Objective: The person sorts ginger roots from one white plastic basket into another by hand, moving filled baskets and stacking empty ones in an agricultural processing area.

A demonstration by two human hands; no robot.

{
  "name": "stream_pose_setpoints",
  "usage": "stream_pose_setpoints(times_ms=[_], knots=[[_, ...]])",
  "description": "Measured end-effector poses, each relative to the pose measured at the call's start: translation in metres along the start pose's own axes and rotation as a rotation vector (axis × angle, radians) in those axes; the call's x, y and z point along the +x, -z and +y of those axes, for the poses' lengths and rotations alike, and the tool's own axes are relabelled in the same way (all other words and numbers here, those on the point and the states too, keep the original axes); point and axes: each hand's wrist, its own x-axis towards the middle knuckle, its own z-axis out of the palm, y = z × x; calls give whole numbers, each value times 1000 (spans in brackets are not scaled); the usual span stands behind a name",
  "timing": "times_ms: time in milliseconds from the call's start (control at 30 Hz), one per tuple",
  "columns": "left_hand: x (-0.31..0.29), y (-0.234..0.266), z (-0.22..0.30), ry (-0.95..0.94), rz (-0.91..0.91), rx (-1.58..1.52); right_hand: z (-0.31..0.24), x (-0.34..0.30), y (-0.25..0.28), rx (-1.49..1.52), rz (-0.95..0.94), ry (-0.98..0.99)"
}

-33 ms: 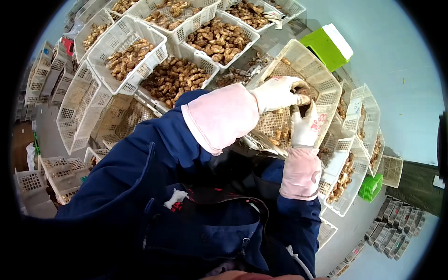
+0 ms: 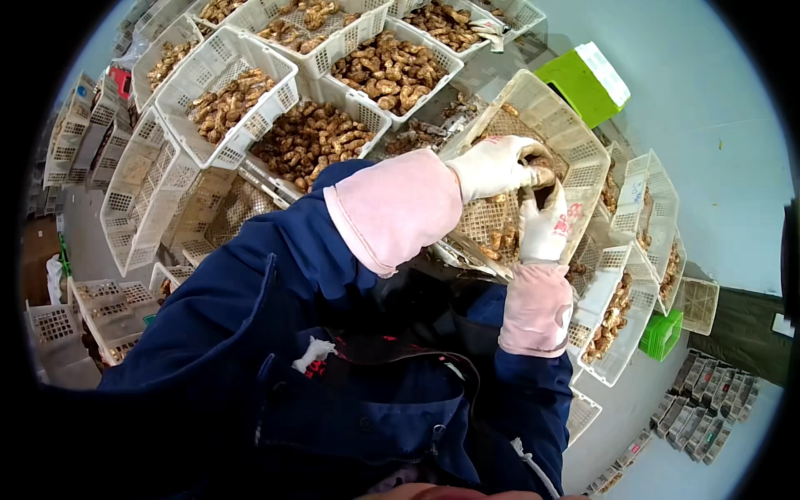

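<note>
- A pale wall (image 2: 717,142) stands to the right of the work basket, well apart from it.
- The dark blue jacket (image 2: 358,417) of the person is at the near side of the work basket.
- Several white crates (image 2: 265,112) are at the left of the work basket, many with heaps of brown lumps inside.
- The work basket (image 2: 583,158) is off-white, with a mesh bottom, and lies under both hands.
- A green box (image 2: 575,90) with a white top is just beyond the far edge of the work basket.
- The left hand (image 2: 496,168), in a white glove, is over the work basket, pinching one brown piece between thumb and fingers.
- The right hand (image 2: 546,229), gloved with red marks, is just beside it, thumb and fingers curved upward; I cannot tell if it also grips.
- The brown piece (image 2: 543,167) is above the work basket; a few small lumps (image 2: 500,242) lie on its bottom.
</note>
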Motion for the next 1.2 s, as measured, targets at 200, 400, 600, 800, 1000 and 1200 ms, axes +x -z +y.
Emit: stream_pose_setpoints(times_ms=[200, 400, 600, 800, 1000, 1200], knots=[[0, 13, 7, 183, 196, 31, -19, -8, 20, 241, 79, -99], [15, 1, -26, 98, 126, -217, -28, -74, 164, 812, 404, -88], [15, -11, -30, 117, 10, -214, 94, -222, 247, 1076, 435, -247], [14, -10, -51, 291, -68, -84, 158, -325, 176, 920, 774, -791], [21, -11, -59, 316, -139, -44, 196, -323, 173, 992, 915, -796], [25, -21, -59, 291, -181, -27, 213, -304, 171, 939, 834, -768]])
